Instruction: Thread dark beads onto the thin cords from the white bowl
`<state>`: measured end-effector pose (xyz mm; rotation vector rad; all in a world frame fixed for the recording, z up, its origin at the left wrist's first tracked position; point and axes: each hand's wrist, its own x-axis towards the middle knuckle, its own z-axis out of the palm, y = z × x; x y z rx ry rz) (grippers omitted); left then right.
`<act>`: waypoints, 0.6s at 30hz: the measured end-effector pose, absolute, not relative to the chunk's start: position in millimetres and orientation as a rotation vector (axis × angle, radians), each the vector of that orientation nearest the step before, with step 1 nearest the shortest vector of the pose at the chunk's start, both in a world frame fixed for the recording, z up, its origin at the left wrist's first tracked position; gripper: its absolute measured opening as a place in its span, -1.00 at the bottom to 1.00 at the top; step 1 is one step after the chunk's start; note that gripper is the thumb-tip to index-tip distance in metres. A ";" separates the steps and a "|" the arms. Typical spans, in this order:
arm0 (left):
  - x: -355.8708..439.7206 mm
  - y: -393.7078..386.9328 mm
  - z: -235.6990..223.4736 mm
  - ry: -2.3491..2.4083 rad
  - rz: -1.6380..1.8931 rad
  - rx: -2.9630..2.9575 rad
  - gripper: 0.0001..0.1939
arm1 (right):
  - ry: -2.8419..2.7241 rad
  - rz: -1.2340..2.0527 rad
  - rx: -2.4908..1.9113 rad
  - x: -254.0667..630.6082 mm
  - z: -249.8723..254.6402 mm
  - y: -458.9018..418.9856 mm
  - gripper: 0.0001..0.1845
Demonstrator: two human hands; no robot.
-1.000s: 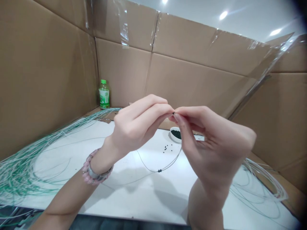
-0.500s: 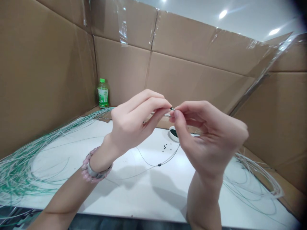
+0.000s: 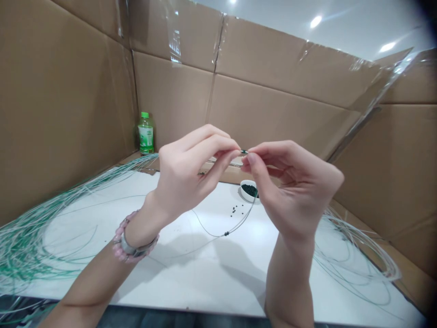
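Above the table, my left hand (image 3: 189, 168) and my right hand (image 3: 290, 187) face each other with their fingertips a small gap apart. Each pinches thumb against forefinger on one thin cord. A tiny dark-green piece (image 3: 243, 151), like a bead or sleeve, shows on the cord in the gap. From beneath my right hand a thin looped cord (image 3: 246, 217) hangs down to the table, carrying a small cluster of black beads (image 3: 226, 233). Behind the hands stands a white bowl (image 3: 243, 194) of small dark pieces, partly hidden by my right hand.
Several loose black pieces (image 3: 234, 210) lie before the bowl. A large bundle of green and white cords (image 3: 30, 246) covers the left side; another coil (image 3: 385, 269) lies at right. A green-capped bottle (image 3: 146, 136) stands at the back left. Cardboard walls (image 3: 273, 109) enclose the table (image 3: 191, 284).
My fingertips have drawn slightly apart, bringing the dark-green piece and cord between them into view. My right hand has shifted left and up, uncovering more of the bowl.
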<state>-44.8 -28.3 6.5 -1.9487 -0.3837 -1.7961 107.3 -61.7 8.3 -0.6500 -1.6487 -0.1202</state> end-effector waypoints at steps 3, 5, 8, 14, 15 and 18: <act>-46.0 -28.3 7.2 -0.409 -1.782 -1.978 -0.87 | -1.667 -0.089 -0.641 106.2 8.2 -62.1 -0.81; -46.9 -27.9 7.7 -0.402 -1.757 -1.995 -0.87 | -1.665 -0.069 -0.637 104.7 9.0 -62.7 -0.82; -47.3 -26.3 7.5 -0.375 -1.693 -2.026 -0.86 | -1.681 -0.005 -0.656 102.8 11.4 -63.6 -0.84; -44.3 -21.5 4.8 -0.406 -1.621 -2.028 -0.85 | -1.725 -0.024 -0.708 104.1 13.1 -62.7 -0.85; -43.6 -20.9 4.5 -0.407 -1.623 -2.024 -0.85 | -1.727 -0.026 -0.715 104.8 12.8 -62.3 -0.86; -42.2 -20.1 4.5 -0.381 -1.628 -2.019 -0.85 | -1.749 -0.009 -0.727 107.2 12.1 -61.5 -0.89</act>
